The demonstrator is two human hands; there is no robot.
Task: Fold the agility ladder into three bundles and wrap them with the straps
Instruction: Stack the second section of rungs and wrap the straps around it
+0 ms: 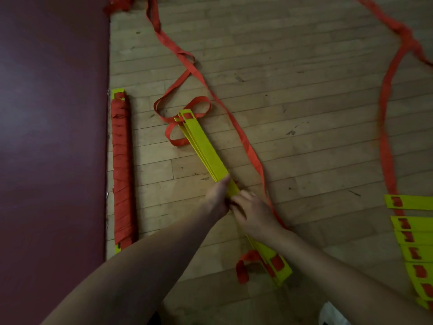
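1. Near edge: both bare forearms are seen coming in from the near side. A white object (pixel 332 313) is cut off at the near right; its kind cannot be told.
2. Near right: loose rungs (pixel 417 249), yellow, are fanned flat along the right edge, with orange webbing threaded through their slots.
3. Centre: the rung stack (pixel 206 146) is laid diagonally on the wood floor (pixel 304 90), near end to the right, far end to the left.
4. A short strap loop (pixel 242 270) is bunched just left of the stack's near end.
5. The right hand (pixel 254 213) is set on the stack about mid-length, fingers curled over the rungs and gripping them; blur hides the detail.
6. The left hand (pixel 218 195) is closed round the stack just beyond, touching the right hand, thumb laid on the top face.
7. Left: a wrapped bundle (pixel 120 172) is laid lengthwise against the edge of the maroon mat (pixel 54 137). It is wound in orange strap, with yellow tips left showing at both ends.
8. At the stack's far end, slack loops (pixel 185 106) of orange strap are spread on the floor.
9. A long strap (pixel 246 141) is run from the far left down past the stack's right side.
10. Far right: a second strap (pixel 386 127) is trailed from the far edge down to the loose rungs.
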